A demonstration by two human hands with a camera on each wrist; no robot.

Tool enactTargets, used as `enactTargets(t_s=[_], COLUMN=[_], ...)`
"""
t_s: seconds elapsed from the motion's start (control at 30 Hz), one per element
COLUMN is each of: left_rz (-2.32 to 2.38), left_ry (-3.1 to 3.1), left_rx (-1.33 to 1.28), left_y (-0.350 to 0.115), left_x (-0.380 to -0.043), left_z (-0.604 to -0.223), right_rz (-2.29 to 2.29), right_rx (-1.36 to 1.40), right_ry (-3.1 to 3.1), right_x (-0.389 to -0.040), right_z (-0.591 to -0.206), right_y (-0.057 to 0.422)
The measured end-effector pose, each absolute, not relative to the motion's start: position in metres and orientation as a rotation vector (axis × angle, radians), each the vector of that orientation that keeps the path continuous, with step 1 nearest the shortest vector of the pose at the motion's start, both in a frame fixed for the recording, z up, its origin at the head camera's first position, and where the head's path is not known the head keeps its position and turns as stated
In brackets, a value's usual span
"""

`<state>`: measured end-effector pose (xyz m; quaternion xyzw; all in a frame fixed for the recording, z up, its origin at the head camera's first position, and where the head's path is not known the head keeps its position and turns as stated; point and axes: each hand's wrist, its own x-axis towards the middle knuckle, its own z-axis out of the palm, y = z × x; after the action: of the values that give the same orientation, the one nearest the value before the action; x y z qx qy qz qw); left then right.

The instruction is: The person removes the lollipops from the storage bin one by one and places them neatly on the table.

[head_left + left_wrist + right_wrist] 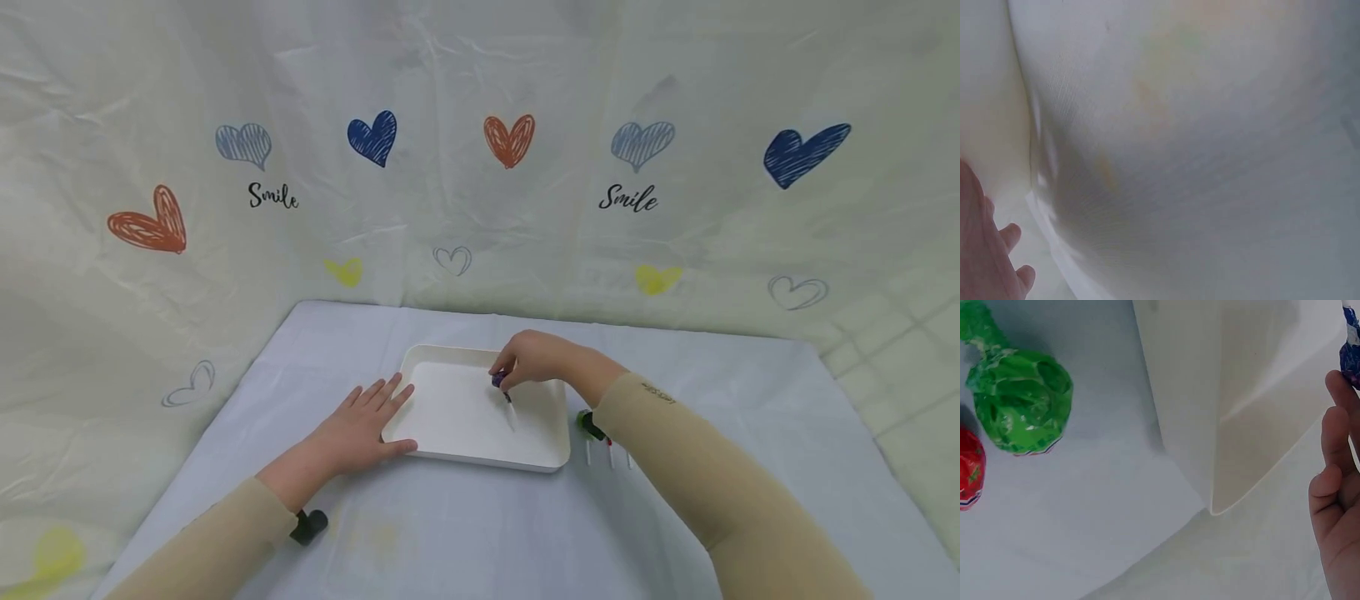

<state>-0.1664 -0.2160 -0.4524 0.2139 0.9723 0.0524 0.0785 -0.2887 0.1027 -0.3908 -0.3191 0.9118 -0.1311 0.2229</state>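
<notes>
A purple-wrapped lollipop [498, 380] hangs over the white tray [457, 408], its white stick pointing down toward the near side. My right hand [536, 357] pinches it by the wrapped head from above. In the right wrist view the dark blue-purple wrapper [1351, 359] shows at the fingertips. My left hand [363, 429] lies with fingers spread across the tray's left rim, thumb at the near left corner. In the left wrist view, only part of this hand [988, 250] appears at the lower left edge.
Right of the tray lie a green-wrapped lollipop [1022, 403] and a red-wrapped one [969, 467], with several white sticks [611, 456] toward the near side. My right forearm [690, 450] partly covers them. Behind the white-covered table [480, 533] hangs a heart-printed sheet [442, 208].
</notes>
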Motion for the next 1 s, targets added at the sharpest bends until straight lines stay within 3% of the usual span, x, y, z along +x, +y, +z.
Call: enactTargets(t_s=[0.43,1.0], left_rz=[0.163,0.189], left_ry=[2.916,2.94], left_rx=[0.66,0.654], left_y=[-0.217,-0.219], left_x=[-0.167,-0.169], left_z=[-0.455,-0.463], right_rz=[-0.562,-0.61], right_rx=[-0.769,-0.611], right_ry=[2.574,2.662], right_x=[-0.273,-0.242], right_z=[-0.371,-0.382], right_y=[0.162,0.277])
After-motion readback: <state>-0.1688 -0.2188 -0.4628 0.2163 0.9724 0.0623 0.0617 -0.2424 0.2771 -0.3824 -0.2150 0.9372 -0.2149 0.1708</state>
